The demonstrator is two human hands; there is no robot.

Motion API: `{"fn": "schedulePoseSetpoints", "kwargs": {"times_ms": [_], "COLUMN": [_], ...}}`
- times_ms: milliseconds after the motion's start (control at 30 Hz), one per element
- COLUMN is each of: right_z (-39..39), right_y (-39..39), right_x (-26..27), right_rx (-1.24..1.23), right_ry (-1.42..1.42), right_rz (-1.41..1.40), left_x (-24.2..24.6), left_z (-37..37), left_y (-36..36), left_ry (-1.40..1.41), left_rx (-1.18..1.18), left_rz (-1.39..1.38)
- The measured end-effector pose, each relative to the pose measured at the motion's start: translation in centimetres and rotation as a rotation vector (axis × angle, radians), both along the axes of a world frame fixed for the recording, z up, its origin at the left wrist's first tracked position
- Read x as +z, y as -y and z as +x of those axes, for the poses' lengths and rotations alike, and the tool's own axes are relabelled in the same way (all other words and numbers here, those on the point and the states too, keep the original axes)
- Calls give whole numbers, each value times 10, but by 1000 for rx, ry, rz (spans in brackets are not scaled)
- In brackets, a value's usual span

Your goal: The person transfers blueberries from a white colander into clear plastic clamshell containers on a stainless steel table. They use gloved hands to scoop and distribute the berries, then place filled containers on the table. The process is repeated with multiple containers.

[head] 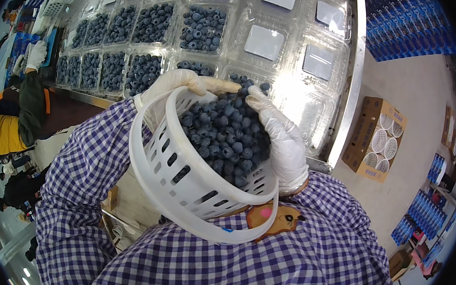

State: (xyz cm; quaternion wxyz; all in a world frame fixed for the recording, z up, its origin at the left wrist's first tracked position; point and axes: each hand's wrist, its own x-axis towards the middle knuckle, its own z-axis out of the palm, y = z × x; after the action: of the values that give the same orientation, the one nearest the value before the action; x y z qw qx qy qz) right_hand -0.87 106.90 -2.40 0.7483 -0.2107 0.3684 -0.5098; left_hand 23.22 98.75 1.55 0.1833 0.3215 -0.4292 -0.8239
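Observation:
A white perforated plastic basket [172, 160] with a loop handle tips away from me, full of blueberries [227, 138]. My left hand [173, 86], in a pale glove, grips its far left rim, fingers stretched over the lip. Along the right rim curves my gloved right hand [281, 137], its fingertips by the berries at the lip. Just beyond the lip, loose blueberries [239, 77] lie in a clear plastic clamshell, mostly hidden by my hands and the basket. To its left stands a clamshell [196, 68] holding blueberries.
Several filled clamshells [154, 22] line the metal table at left. Others with white pads [264, 42] are at right. The table's metal edge [349, 102] runs down the right. A cardboard box of white baskets [376, 140] sits on the floor. A gloved co-worker [12, 122] is at left.

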Motion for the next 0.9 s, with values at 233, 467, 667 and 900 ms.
{"fn": "schedulePoseSetpoints", "kwargs": {"times_ms": [233, 467, 667, 900], "right_z": [16, 17, 11, -5], "right_y": [-3, -6, -3, 22], "right_x": [6, 0, -1, -1], "right_rx": [0, -46, 12, -89], "right_ry": [32, -68, -40, 19], "right_rz": [48, 32, 11, -25], "left_x": [-2, -11, -21, -7], "left_z": [15, 13, 13, -3], "left_y": [-16, -16, -7, 45], "left_ry": [-85, -191, -224, 89], "left_rx": [113, 16, -40, -27], "left_rz": [-2, -196, -283, -108]}}
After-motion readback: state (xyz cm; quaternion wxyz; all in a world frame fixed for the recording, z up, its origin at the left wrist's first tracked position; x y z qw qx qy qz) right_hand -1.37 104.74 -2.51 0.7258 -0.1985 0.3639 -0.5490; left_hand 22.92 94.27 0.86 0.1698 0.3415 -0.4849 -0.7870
